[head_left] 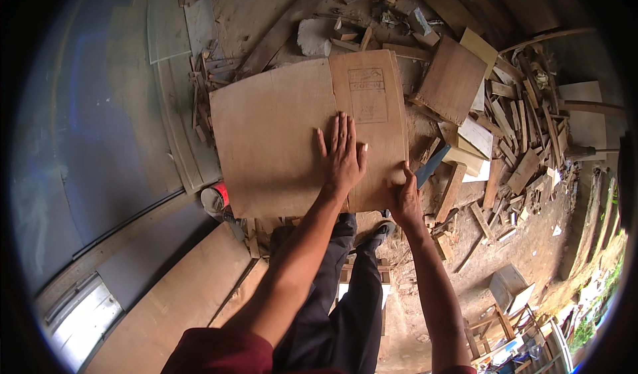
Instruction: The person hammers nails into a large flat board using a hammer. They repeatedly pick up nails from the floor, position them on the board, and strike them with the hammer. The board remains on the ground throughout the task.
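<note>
In front of me is a light brown plywood sheet (272, 135), beside a narrower, redder plywood piece (375, 148) with a dark printed stamp. A lengthwise seam runs between them; I cannot tell whether one overlaps the other. My left hand (342, 158) lies flat over the seam, its fingers stretched out and slightly apart. My right hand (404, 201) is closed on the lower right edge of the redder piece, its thumb pointing up along that edge. Just beyond it, a flat blue blade-like piece (433, 165) sticks out; its other end is hidden.
Wood offcuts (525, 168) litter the floor to the right. A square brown board (452, 80) leans there, and a grey block (316, 36) sits farther back. Large grey-blue panels (113, 121) fill the left. A red can-like object (216, 198) stands by the sheet's lower left corner.
</note>
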`<state>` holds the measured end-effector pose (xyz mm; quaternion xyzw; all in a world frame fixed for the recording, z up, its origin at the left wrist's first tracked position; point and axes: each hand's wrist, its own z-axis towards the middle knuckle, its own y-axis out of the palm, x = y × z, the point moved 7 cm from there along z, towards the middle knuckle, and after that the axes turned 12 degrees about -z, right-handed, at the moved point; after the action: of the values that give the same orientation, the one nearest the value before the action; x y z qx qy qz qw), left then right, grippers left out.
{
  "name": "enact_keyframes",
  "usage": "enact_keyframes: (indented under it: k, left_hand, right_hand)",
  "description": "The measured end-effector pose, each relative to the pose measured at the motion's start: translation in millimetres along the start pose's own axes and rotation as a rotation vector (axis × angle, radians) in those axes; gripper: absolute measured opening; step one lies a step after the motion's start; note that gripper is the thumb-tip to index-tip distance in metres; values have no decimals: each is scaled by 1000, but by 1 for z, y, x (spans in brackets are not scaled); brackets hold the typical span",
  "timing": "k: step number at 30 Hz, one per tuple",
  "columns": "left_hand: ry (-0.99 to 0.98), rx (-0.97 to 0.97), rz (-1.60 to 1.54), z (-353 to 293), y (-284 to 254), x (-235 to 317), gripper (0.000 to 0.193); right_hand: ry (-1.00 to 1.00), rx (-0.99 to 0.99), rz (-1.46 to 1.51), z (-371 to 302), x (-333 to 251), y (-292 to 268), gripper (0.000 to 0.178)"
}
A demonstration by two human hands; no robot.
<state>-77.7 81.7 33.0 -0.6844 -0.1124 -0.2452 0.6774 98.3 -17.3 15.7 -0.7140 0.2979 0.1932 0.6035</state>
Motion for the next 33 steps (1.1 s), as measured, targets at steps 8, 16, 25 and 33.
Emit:
enact_keyframes:
  k: [8, 16, 25, 33]
  left_hand:
    - [-48, -85, 116, 1, 9, -5, 70]
    - [-118, -169, 7, 2, 11, -4, 73]
    - [-140, -210, 28, 5, 10, -7, 72]
    - [-130, -186, 3, 4, 8, -8, 74]
  right_hand:
    - [-52, 447, 84, 171, -38, -33, 56]
    - [249, 294, 54, 279, -45, -15, 65]
    - [248, 276, -22, 281, -53, -15, 60]
    - [-269, 295, -546, 275, -133, -4, 51]
